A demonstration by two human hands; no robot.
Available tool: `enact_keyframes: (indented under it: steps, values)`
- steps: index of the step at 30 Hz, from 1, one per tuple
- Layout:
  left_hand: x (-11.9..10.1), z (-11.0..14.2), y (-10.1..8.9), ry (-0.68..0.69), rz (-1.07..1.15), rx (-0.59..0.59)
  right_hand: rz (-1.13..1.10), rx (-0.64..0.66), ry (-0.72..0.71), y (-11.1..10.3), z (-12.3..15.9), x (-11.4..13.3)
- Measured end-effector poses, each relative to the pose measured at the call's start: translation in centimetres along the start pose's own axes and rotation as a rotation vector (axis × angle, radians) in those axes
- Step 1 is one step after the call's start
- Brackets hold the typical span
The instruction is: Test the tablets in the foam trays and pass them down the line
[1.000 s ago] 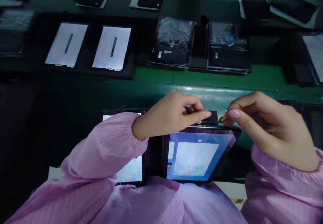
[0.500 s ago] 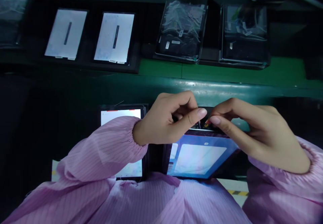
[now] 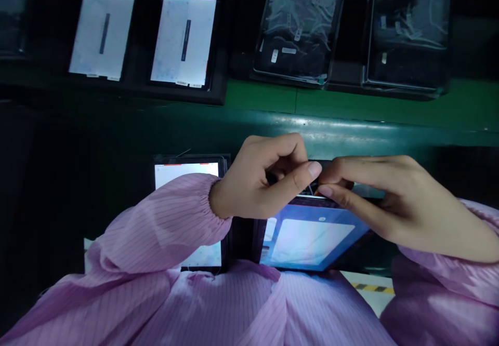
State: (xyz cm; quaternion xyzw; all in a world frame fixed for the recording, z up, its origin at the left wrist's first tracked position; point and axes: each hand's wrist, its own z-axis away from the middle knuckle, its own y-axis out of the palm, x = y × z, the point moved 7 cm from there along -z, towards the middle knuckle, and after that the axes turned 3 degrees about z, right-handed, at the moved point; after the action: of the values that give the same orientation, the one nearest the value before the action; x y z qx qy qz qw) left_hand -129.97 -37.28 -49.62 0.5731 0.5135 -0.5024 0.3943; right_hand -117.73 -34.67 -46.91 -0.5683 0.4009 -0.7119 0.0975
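My left hand (image 3: 268,177) is closed in a pinch at the upper edge of a tilted tablet (image 3: 315,242) with a lit blue and white screen. A thin light sliver shows just under its thumb; what the fingertips hold is hidden. Close beside it, my right hand (image 3: 374,195) pinches a small memory card (image 3: 317,193) between thumb and forefinger at the same edge. Only an orange bit of the card shows. Another tablet (image 3: 202,255) with a white screen lies to the left, partly under my left sleeve.
Beyond the green bench edge, two lit tablets (image 3: 102,34) (image 3: 185,42) lie on a dark tray. To their right are two stacks of plastic-wrapped devices (image 3: 298,29) (image 3: 407,39) with small white labels. Yellow-black striped tape (image 3: 372,288) shows near my body.
My right fingertips have moved slightly left, closer to my left thumb, and the card is more hidden. The view has shifted, so the rear devices appear higher.
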Motion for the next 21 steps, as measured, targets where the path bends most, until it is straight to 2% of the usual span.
enact_keyframes:
  steps: [3,9,11,21]
  values:
    - [0.4,0.2,-0.7,0.005,-0.005,0.004,-0.022,0.019,0.010,0.5,-0.7,-0.1]
    - [0.7,0.7,-1.8,-0.011,-0.021,-0.010,-0.138,0.034,0.171,1.5,-1.5,-0.9]
    - [0.7,0.9,-2.2,-0.010,-0.019,-0.012,-0.154,0.032,0.184,1.7,-1.8,-0.8]
    - [1.7,1.4,-4.2,-0.040,-0.051,-0.030,-0.063,0.040,0.017,2.8,-4.1,0.2]
